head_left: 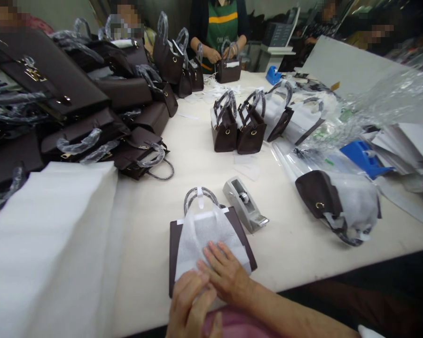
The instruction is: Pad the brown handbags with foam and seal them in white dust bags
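Note:
A dark brown handbag [174,249] lies on the table in front of me, its wrapped handles [186,202] pointing away. A thin white wrapping sheet [192,239] covers most of its face, and a strip of white tape [200,199] sits at the handles. My right hand [231,277] rests on the sheet with fingers stretched out. Curled at the bag's near edge, my left hand [192,300] has its fingers and thumb together; whatever is between them is hidden. A grey tape dispenser [245,204] stands just right of the bag.
White sheets [56,234] are stacked at left, below a pile of brown handbags [70,89]. Two upright bags [252,136] stand mid-table; a wrapped bag [315,192] lies at right near clear plastic [324,159] and a blue dispenser [364,157]. Across the table, a co-worker in a green apron [223,28] handles a bag.

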Action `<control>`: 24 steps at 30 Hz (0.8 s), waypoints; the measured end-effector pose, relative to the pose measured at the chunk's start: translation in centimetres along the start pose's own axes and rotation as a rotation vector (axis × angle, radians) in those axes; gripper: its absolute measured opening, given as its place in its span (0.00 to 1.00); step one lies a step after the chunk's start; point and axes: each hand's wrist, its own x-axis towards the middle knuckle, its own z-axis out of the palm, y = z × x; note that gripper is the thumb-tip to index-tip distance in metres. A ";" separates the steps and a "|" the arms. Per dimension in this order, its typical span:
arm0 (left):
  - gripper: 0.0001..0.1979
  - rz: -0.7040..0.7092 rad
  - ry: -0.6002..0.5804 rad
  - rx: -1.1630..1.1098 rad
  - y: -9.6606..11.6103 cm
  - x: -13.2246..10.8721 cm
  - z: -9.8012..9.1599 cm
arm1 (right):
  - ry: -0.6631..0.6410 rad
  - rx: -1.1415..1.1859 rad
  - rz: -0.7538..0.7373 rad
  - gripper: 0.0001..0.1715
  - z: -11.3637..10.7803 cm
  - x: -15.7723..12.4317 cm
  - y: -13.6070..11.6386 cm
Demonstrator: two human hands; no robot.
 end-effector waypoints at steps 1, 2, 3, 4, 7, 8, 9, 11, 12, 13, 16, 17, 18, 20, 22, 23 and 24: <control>0.19 0.000 -0.050 -0.105 0.1 1.4 0.6 | -0.002 0.011 0.013 0.19 0.2 0.1 0.0; 0.20 -0.028 -0.159 -0.213 0.0 2.8 1.4 | 0.000 0.030 0.021 0.18 0.3 0.1 0.0; 0.20 -0.097 -0.271 -0.305 -0.3 4.1 2.3 | 0.017 0.053 0.024 0.17 0.4 0.2 0.1; 0.20 -0.174 -0.303 -0.375 -0.7 5.1 3.2 | 0.043 0.074 0.014 0.16 0.3 0.3 0.2; 0.22 -0.313 -0.322 -0.466 -2.0 6.3 5.1 | 0.080 0.121 -0.161 0.11 -1.2 -0.2 0.6; 0.22 -0.313 -0.320 -0.471 -2.4 6.2 5.4 | 0.054 0.138 -0.223 0.09 -2.0 -0.7 0.7; 0.22 -0.296 -0.329 -0.464 -2.6 5.9 5.5 | 0.027 0.160 -0.259 0.08 -2.8 -1.5 0.8; 0.21 -0.234 -0.370 -0.419 -2.5 5.4 5.5 | 0.080 0.205 -0.163 0.09 -4.4 -3.3 1.2; 0.23 -0.189 -0.398 -0.374 -2.2 5.2 5.5 | 0.155 0.217 -0.019 0.09 -4.9 -4.3 1.5; 0.26 -0.144 -0.423 -0.313 -1.8 5.1 5.4 | 0.238 0.225 0.157 0.09 -5.2 -5.2 1.9; 0.38 -0.020 -0.466 -0.117 -0.6 4.9 5.8 | 0.354 0.318 0.594 0.14 -5.1 -6.8 3.5; 0.40 0.014 -0.469 -0.060 -0.3 4.9 6.0 | 0.333 0.397 0.665 0.16 -4.8 -7.0 4.0; 0.40 0.044 -0.464 -0.012 -0.1 4.9 6.2 | 0.312 0.496 0.700 0.17 -4.5 -7.0 4.4; 0.37 0.099 -0.422 0.065 0.0 4.7 6.7 | 0.292 0.695 0.718 0.18 -3.9 -6.8 4.9; 0.31 0.158 -0.359 0.128 -0.1 4.5 7.1 | 0.274 0.786 0.715 0.18 -3.4 -6.7 5.1; 0.28 0.186 -0.331 0.155 -0.2 4.4 7.2 | 0.253 0.788 0.707 0.19 -3.2 -6.8 5.1; 0.26 0.212 -0.311 0.178 -0.2 4.4 7.2 | 0.223 0.772 0.697 0.20 -3.0 -7.0 5.1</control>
